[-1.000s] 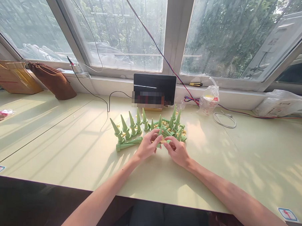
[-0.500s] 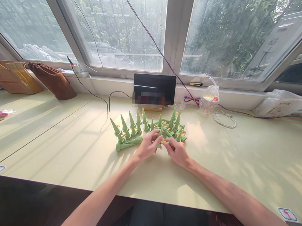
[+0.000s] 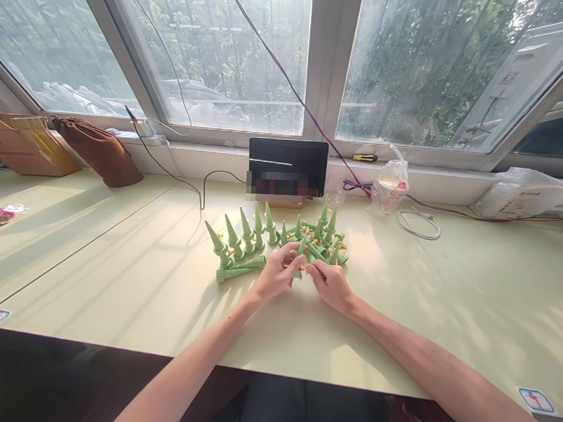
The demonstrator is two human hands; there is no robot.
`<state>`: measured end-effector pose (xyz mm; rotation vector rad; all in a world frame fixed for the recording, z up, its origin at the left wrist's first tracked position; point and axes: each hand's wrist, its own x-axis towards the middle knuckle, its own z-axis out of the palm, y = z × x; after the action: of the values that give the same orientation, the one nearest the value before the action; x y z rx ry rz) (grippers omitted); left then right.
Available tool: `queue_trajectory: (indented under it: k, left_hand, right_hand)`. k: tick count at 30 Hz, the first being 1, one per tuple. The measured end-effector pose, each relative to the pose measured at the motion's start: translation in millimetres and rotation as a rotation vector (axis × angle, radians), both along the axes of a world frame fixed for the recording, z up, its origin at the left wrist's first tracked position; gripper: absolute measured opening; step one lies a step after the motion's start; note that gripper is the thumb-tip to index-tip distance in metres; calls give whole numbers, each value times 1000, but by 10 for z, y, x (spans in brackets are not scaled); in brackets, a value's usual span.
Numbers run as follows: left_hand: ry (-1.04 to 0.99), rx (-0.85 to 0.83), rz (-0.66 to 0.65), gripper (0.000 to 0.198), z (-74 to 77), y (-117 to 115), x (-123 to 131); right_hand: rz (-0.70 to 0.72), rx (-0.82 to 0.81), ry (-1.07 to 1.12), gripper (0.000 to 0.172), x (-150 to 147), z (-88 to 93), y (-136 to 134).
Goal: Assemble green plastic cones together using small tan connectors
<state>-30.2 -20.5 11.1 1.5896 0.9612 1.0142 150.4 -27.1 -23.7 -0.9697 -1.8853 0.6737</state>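
Note:
My left hand (image 3: pixel 279 274) is closed around a green plastic watering spike (image 3: pixel 302 245), its pointed tip sticking up between thumb and fingers. Just right of it, my right hand (image 3: pixel 329 283) has thumb and forefinger pinched together, close to the spike's side; whatever is between these fingertips is too small to make out. Beyond my hands lies a heap of more green spikes (image 3: pixel 314 248) with small yellow pieces (image 3: pixel 343 245) among them. To the left, several spikes stand upright in a slanting row (image 3: pixel 234 237), and another spike (image 3: pixel 240 269) lies flat in front of them.
Behind the spikes stands a black screen (image 3: pixel 288 161) with a cable. A bagged cup (image 3: pixel 389 188), a coiled white cable (image 3: pixel 418 224) and a plastic-wrapped packet (image 3: pixel 525 193) are at the right. A brown pouch (image 3: pixel 97 150) and a cardboard box (image 3: pixel 27 144) sit at the far left.
My right fingertips have drawn slightly right, away from the spike in my left hand. The held spike has tilted a little; the other spikes have stayed put.

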Motion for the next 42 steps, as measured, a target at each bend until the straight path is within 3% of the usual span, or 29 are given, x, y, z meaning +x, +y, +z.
queue_trajectory:
  k: [16, 42]
  left_hand:
    - [-14, -11, 23, 43, -5, 20, 0]
    - [-29, 8, -16, 45, -5, 11, 10]
  right_hand:
    - [19, -46, 59, 20, -9, -32, 17]
    - [25, 68, -21, 34, 19, -3, 7]
